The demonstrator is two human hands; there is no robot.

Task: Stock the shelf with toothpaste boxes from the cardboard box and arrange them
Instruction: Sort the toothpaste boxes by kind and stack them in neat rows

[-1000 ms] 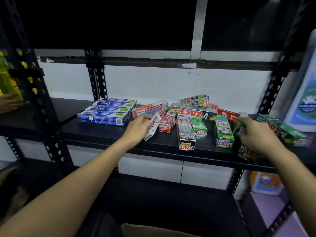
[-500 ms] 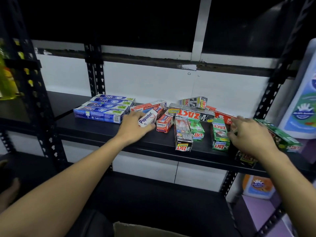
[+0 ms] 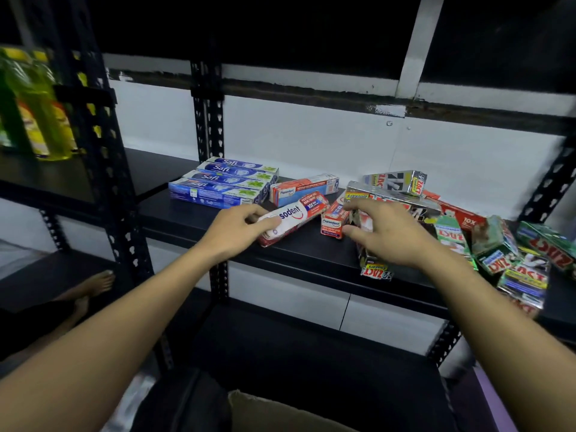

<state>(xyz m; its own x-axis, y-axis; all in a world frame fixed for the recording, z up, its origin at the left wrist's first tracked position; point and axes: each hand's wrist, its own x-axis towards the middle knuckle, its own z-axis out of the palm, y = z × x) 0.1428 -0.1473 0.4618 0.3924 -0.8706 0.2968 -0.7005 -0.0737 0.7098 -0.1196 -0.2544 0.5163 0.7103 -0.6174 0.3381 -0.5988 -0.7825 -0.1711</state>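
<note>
**Red-white box gripped; pile unstable**

My left hand point(image 3: 240, 227) grips the toothpaste box point(image 3: 296, 216) at the shelf point(image 3: 187, 219) front. My right hand point(image 3: 383, 232) curls by the small red box point(image 3: 332, 222); grip unclear. Its forearm could knock the loose pile point(image 3: 511, 260) off the edge.

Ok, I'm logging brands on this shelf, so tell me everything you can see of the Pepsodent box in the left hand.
The Pepsodent box is a long, slim carton of glossy-looking card, white on top with blue lettering, a red swoosh and a red "10X" panel, and red along its side. It sits at an angle low on the black shelf, with its far end pointing back and right. The left hand grips its near end, thumb across the logo's first letters.
</note>
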